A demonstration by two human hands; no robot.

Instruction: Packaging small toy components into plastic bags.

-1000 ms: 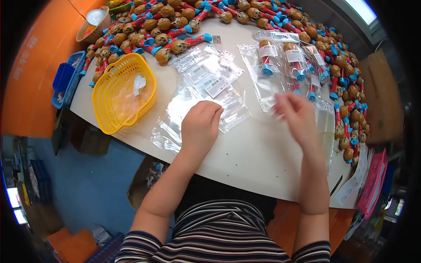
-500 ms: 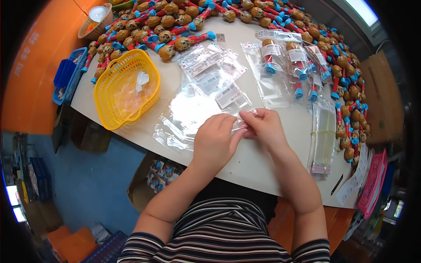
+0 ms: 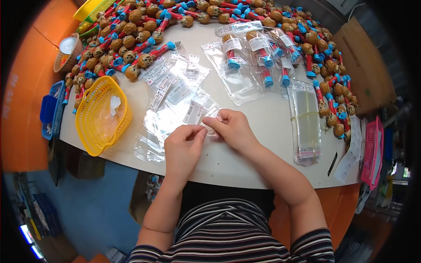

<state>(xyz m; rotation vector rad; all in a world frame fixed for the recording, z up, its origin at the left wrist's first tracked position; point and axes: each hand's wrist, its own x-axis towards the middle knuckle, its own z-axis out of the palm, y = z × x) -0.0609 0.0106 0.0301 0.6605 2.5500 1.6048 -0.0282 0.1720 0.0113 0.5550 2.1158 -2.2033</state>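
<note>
Clear bags (image 3: 173, 94): loose, overlapping heap left of the desk's (image 3: 274, 131) middle, running toward the near edge. Shiny, several with printed strips; a white label (image 3: 193, 113) lies just ahead of the hands.

Left hand (image 3: 183, 147): at the heap's near right side, thumb and forefinger tips together; cannot tell whether film is pinched between them. Right hand (image 3: 234, 129): just beside it, thumb reaching toward the left fingertips, fingers curled over clear film at the heap's edge. Cannot tell if these are clamped on it or only resting.

Beyond the right hand, toward the far edge: packed toys (image 3: 263, 50) in clear bags, overlapping, with flat bags (image 3: 237, 83) partly under them. Near the right edge, a bundle (image 3: 305, 125) of bags, banded round the middle.

Left edge: yellow basket (image 3: 83, 127), tilted in view, crumpled clear film and a white scrap inside. Blue basket (image 3: 58, 109) just outside that edge.

Loose toys (image 3: 144, 59), brown heads, red handles, blue ends: heaped at the far left corner, along the far edge, down the right edge. Near right corner: black pen (image 3: 332, 164), paper (image 3: 348, 158). Pink basket (image 3: 372, 153) beside that corner.
</note>
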